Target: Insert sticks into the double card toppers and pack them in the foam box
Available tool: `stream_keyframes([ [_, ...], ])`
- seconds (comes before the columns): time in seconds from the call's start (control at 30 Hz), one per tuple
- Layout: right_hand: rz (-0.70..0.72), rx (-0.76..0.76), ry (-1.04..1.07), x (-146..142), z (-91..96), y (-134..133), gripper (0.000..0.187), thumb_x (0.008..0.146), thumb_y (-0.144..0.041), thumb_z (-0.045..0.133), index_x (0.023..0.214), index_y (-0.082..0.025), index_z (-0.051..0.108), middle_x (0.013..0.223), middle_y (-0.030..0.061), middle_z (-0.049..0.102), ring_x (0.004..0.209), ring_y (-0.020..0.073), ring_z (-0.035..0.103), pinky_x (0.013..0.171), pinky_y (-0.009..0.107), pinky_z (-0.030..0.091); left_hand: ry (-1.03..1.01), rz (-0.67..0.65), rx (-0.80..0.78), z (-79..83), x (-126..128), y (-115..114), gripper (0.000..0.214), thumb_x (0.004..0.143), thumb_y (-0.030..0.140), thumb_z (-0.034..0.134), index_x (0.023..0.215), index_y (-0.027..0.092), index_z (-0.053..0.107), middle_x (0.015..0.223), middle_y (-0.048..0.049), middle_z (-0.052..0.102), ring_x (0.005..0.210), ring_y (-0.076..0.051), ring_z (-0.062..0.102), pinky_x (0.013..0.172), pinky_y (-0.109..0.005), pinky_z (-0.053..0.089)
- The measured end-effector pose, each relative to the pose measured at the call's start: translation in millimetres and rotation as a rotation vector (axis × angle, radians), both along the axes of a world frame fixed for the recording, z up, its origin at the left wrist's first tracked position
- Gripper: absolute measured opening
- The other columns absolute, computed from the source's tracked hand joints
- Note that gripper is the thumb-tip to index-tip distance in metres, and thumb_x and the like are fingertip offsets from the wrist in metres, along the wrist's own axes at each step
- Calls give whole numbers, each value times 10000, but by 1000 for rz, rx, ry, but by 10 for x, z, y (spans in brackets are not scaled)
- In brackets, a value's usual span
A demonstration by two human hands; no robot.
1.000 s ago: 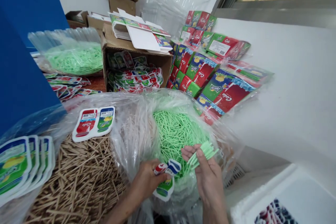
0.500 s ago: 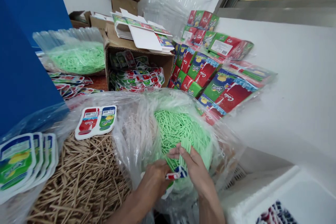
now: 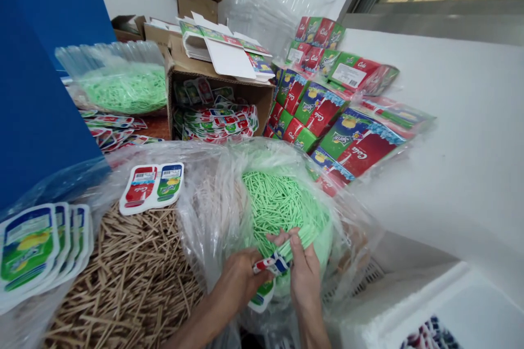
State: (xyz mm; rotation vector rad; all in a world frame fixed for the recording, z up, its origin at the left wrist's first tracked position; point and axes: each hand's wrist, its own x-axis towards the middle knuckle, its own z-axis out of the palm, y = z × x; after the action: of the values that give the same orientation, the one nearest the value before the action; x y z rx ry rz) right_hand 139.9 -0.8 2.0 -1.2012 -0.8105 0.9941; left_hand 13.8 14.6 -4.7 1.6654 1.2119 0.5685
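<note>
Low in the middle, my left hand (image 3: 242, 277) is closed on a printed drink-design pack (image 3: 262, 297), whose red, white and blue edge faces up between my hands. My right hand (image 3: 305, 271) grips a small bundle of thin green sticks (image 3: 308, 235), tilted up to the right; their lower ends meet the pack's edge. I cannot tell whether they are inside it. Just beyond my hands lies a clear plastic bag (image 3: 235, 161) with a heap of loose green sticks (image 3: 272, 202).
Brown sticks (image 3: 135, 278) fill a bag at the left. Flat printed cards (image 3: 152, 188) and a fanned stack of green cards (image 3: 30, 248) lie on it. Behind stand a cardboard box (image 3: 262, 103) of printed packs and wrapped cola cartons (image 3: 356, 136). A white foam box (image 3: 368, 332) is at the right.
My right hand has tipped the green stick bundle from upright toward the right and brought its lower ends against the pack. My left hand has raised and turned the pack slightly.
</note>
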Motion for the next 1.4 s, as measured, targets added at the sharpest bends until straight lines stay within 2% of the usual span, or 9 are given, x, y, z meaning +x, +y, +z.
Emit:
stream_keyframes([
  [0.27, 47, -66, -216, 8, -93, -91, 391, 814, -550, 526, 911, -208, 689, 1132, 85, 672, 1200, 260, 508, 1050, 397, 326, -109, 55, -36, -38, -24, 5, 179, 662, 158, 610, 517, 170, 505, 587, 36, 468, 590, -136, 465, 561, -241, 313],
  [0.4, 147, -69, -140, 69, -163, -135, 370, 853, -513, 505, 957, -212, 693, 1197, 70, 643, 1197, 251, 511, 1044, 396, 340, -233, 49, -102, -93, -82, 1, 172, 669, 209, 626, 552, 174, 505, 586, 50, 466, 580, -122, 457, 535, -217, 340],
  [0.53, 277, 66, -73, 116, -137, -213, 346, 877, -411, 533, 1182, -253, 577, 1222, 77, 625, 1096, 244, 597, 924, 390, 468, -346, 17, -204, -73, -187, 4, 158, 665, 284, 661, 668, 150, 577, 593, 50, 496, 563, -117, 457, 526, -214, 377],
  [0.67, 190, 272, -181, 115, -22, -262, 463, 933, -338, 449, 1381, -348, 336, 1358, 61, 513, 1152, 236, 561, 941, 434, 453, -420, 17, -264, 42, -293, 21, 193, 647, 278, 702, 731, 119, 633, 615, 40, 530, 577, -117, 452, 539, -217, 360],
  [0.83, 254, 284, -630, 104, 112, -261, 279, 887, -181, 501, 1087, -293, 661, 1119, 51, 683, 1056, 219, 614, 916, 363, 471, -438, 40, -252, 106, -400, 23, 191, 642, 278, 708, 697, 117, 621, 568, 58, 487, 546, -101, 390, 511, -208, 314],
  [1.07, 436, 383, -857, -32, 309, -238, 188, 822, -180, 564, 875, -274, 717, 1011, 70, 707, 933, 237, 658, 800, 346, 524, -415, 38, -204, 158, -618, -122, 130, 663, 234, 683, 690, 109, 661, 571, 50, 500, 553, -102, 402, 523, -205, 317],
  [1.23, 510, 294, -560, -225, 182, -188, 135, 793, -296, 634, 893, -291, 725, 1046, 83, 706, 928, 258, 671, 799, 354, 539, -386, 188, -129, 248, -930, -289, 101, 639, 203, 714, 624, 123, 654, 552, 60, 470, 542, -89, 387, 492, -191, 293],
  [1.33, 448, 150, -222, -608, 19, -191, 439, 687, -423, 729, 1090, -267, 654, 1114, 105, 682, 925, 275, 669, 761, 369, 552, -532, 373, -135, 258, -1193, -409, 185, 597, 263, 762, 620, 127, 639, 549, 57, 502, 529, -87, 422, 490, -183, 335],
  [1.4, 541, -11, -196, -946, -54, -213, 425, 653, -441, 754, 1014, -227, 684, 982, 90, 729, 845, 255, 680, 730, 344, 556, -609, 516, -144, 264, -1394, -512, 247, 571, 319, 789, 651, 127, 654, 571, 40, 569, 538, -96, 477, 516, -190, 389],
])
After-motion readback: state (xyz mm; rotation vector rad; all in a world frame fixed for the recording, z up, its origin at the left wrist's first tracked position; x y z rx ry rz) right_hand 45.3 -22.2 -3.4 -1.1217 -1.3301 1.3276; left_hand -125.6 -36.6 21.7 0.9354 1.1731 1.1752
